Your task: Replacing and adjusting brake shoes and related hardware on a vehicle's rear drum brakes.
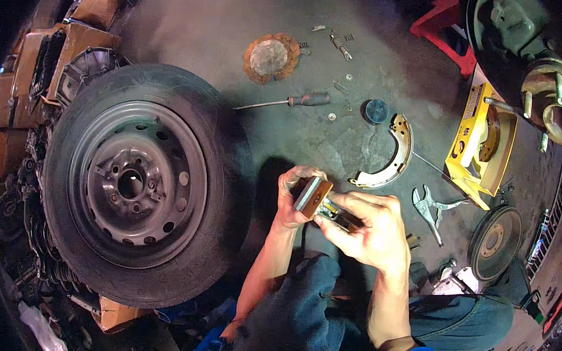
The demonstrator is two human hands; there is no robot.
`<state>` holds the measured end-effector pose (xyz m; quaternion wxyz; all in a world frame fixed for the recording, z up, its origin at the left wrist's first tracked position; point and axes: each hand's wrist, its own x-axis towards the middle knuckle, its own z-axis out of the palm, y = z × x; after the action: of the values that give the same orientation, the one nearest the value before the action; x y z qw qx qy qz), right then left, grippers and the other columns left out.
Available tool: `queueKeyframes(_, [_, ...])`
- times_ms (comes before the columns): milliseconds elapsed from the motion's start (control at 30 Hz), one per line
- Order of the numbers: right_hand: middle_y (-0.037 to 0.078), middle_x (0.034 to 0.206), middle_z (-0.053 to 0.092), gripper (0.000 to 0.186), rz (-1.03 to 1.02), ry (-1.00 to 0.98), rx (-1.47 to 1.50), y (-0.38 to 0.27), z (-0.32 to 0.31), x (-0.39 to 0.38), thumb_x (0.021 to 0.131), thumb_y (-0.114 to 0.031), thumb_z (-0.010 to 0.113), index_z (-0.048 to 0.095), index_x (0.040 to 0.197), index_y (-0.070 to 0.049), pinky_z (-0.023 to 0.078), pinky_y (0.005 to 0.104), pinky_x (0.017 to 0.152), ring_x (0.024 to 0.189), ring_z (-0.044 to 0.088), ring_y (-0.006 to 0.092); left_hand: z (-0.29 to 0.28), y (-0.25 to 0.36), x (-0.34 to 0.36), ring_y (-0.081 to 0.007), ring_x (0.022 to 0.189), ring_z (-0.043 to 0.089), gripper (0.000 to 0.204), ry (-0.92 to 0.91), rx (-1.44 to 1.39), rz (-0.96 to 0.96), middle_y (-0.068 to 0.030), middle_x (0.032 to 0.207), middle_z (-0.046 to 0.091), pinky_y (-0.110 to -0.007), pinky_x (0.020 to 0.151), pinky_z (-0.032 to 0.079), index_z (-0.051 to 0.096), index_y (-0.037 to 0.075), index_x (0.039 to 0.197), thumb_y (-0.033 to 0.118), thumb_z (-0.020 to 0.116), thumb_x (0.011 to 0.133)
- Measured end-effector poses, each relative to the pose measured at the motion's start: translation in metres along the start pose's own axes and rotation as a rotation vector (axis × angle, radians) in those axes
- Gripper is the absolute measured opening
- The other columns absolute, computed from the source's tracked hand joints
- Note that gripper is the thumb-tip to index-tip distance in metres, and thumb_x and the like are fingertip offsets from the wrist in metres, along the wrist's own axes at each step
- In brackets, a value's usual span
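Observation:
My left hand is closed around a brake shoe with a brown lining, held up in front of my knees and seen nearly end-on. Close against it, my right hand pinches a small metal part between thumb and fingers. Those fingers hide most of the part, and I cannot tell if it is fixed to the shoe. Just beyond my hands a curved brake shoe lies on the floor.
A tyre on its steel wheel fills the left. Around the floor lie a screwdriver, a round dark cap, locking pliers, a yellow box and a brake drum. A studded hub juts in at the upper right.

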<state>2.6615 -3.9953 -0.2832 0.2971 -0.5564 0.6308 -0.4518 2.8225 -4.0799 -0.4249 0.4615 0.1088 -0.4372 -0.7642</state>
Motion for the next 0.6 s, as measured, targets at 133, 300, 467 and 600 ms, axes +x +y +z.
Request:
queueKeyframes(133, [0.016, 0.081, 0.072, 0.037, 0.114, 0.04, 0.03, 0.016, 0.02, 0.005, 0.08, -0.03, 0.08, 0.073, 0.1, 0.001, 0.053, 0.0357, 0.055, 0.056, 0.067, 0.0262, -0.005, 0.008, -0.012, -0.019, 0.104, 0.065, 0.067, 0.302, 0.049, -0.219, -0.0089, 0.116, 0.066, -0.034, 0.095, 0.05, 0.062, 0.0, 0.118, 0.027, 0.091, 0.064])
queueKeyframes(300, [0.018, 0.083, 0.073, 0.047, 0.28, 0.026, 0.0, 0.065, 0.052, 0.017, 0.078, -0.037, 0.083, 0.074, 0.107, -0.001, 0.055, 0.0345, 0.062, 0.063, 0.07, 0.023, -0.035, 0.011, -0.022, -0.0178, 0.101, 0.063, 0.055, 0.564, 0.248, -0.411, -0.0079, 0.11, 0.067, -0.032, 0.093, 0.049, 0.061, -0.001, 0.121, 0.023, 0.079, 0.075])
queueKeyframes(467, [0.024, 0.082, 0.07, 0.032, 0.388, 0.091, -0.183, 0.129, 0.056, 0.052, 0.086, -0.027, 0.074, 0.073, 0.108, -0.003, 0.055, 0.0455, 0.071, 0.076, 0.071, 0.039, -0.05, 0.012, -0.031, -0.0185, 0.105, 0.061, 0.051, 0.755, 0.464, -0.523, -0.008, 0.114, 0.066, -0.033, 0.096, 0.046, 0.061, -0.001, 0.125, 0.016, 0.076, 0.079])
queueKeyframes(600, [0.025, 0.083, 0.069, 0.017, 0.353, 0.198, -0.403, 0.182, 0.056, 0.097, 0.09, -0.014, 0.064, 0.072, 0.101, -0.004, 0.055, 0.0516, 0.075, 0.085, 0.068, 0.0453, -0.048, 0.011, -0.027, -0.0187, 0.107, 0.061, 0.052, 0.734, 0.472, -0.554, -0.0089, 0.115, 0.067, -0.033, 0.098, 0.044, 0.062, -0.002, 0.123, 0.017, 0.078, 0.078])
